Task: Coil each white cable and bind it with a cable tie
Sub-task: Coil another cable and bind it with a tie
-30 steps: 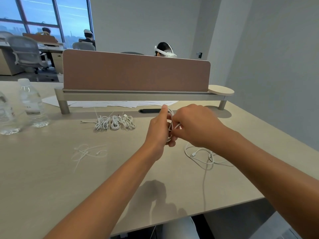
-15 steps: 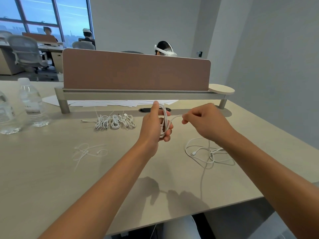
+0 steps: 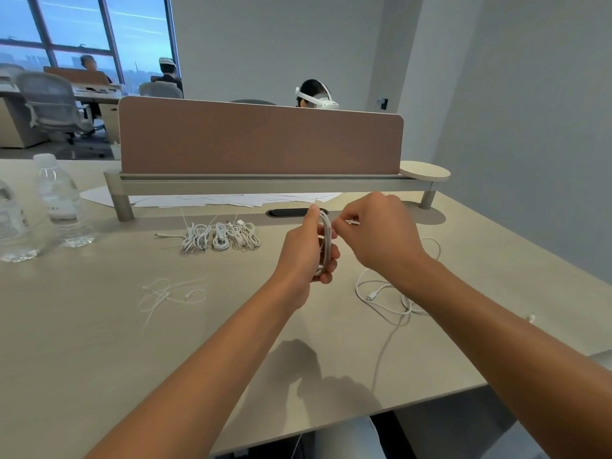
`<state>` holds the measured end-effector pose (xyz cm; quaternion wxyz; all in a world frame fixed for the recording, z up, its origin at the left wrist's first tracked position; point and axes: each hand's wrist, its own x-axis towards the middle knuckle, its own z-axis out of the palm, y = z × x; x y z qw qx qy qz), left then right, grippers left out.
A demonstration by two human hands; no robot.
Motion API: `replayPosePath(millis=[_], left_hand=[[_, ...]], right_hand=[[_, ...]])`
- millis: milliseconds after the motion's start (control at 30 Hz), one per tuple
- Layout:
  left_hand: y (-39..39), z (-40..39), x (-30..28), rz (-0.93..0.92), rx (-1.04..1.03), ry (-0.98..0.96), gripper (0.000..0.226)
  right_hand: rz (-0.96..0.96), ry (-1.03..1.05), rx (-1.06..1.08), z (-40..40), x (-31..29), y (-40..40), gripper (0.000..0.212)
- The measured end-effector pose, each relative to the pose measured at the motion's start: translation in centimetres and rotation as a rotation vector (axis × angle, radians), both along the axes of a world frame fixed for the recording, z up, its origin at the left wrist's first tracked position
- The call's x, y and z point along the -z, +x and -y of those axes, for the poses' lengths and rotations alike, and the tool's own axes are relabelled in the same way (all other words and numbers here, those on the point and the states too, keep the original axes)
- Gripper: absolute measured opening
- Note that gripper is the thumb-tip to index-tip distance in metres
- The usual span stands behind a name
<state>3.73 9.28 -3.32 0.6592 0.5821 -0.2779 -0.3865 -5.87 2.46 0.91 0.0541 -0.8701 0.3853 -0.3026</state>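
Head view, L to R. Two clear water bottles (image 3: 63, 200) stand far left on the table (image 3: 82, 326). Loose white cable ties (image 3: 165, 293) lie scattered left of centre, near the front half. Behind them, a row of coiled, bound white cables (image 3: 220, 236) lies just in front of the divider rail, w/ paper sheets (image 3: 231, 200) under the rail.

Centre: left hand (image 3: 303, 250) raised above the table, fingers curled round a tall oval coil of white cable (image 3: 326, 240), thumb up along its left side. Right hand (image 3: 377, 236) just beside it, touching at the coil's top; thumb and forefinger pinch the cable's end, plug tip (image 3: 352, 222) poking out to the right. Both hands clamped on the same cable.

Right: loose uncoiled cable (image 3: 381, 299) sprawls on the table below the right forearm, connector visible; one strand trails off the front edge.
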Motion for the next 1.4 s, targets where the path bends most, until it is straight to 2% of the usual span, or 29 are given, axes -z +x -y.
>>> replayPosePath(millis=[167,233,300,367,433,567,733,800,900,1067,1200,1400], left_hand=[[0.5,0.3,0.6,-0.021,-0.013,0.014,0.063],[0.7,0.3,0.8,-0.036,-0.014,0.009,0.065],[0.7,0.3,1.0,-0.051,-0.012,0.005,0.071],[0.7,0.4,1.1,-0.071,-0.014,-0.006,0.074],[0.5,0.5,1.0,-0.078,-0.013,-0.021,0.073],[0.1,0.5,0.9,-0.060,-0.022,-0.008,0.065],[0.6,0.4,1.0,-0.052,-0.049,0.002,0.062],[0.6,0.3,0.9,-0.047,-0.054,-0.003,0.063],[0.4,0.4,0.9,-0.045,-0.046,-0.020,0.064],[-0.1,0.3,0.8,-0.048,-0.026,-0.023,0.066],[0.1,0.3,0.6,-0.083,-0.029,-0.011,0.063],[0.6,0.3,0.5,-0.145,-0.016,-0.005,0.070]], right_hand=[[-0.019,0.163,-0.158,-0.1,0.7,-0.1,0.037],[-0.013,0.248,-0.199,-0.1,0.7,-0.3,0.036],[0.103,0.336,-0.194,0.0,0.7,-0.7,0.027],[0.295,0.478,-0.179,0.2,0.7,-0.9,0.016],[0.396,0.551,-0.166,0.1,0.8,-0.7,0.013],[0.401,0.467,-0.147,-0.2,1.2,0.0,0.015],[0.327,0.705,-0.195,0.3,0.8,0.0,0.029],[0.312,0.668,-0.223,0.2,0.8,-0.1,0.027],[0.425,0.633,-0.236,0.1,1.0,-0.1,0.014],[0.459,0.528,-0.204,0.2,1.5,0.7,0.020],[0.395,0.309,-0.237,0.5,2.0,1.1,0.024],[0.228,0.278,-0.333,0.5,2.1,0.7,0.029]])
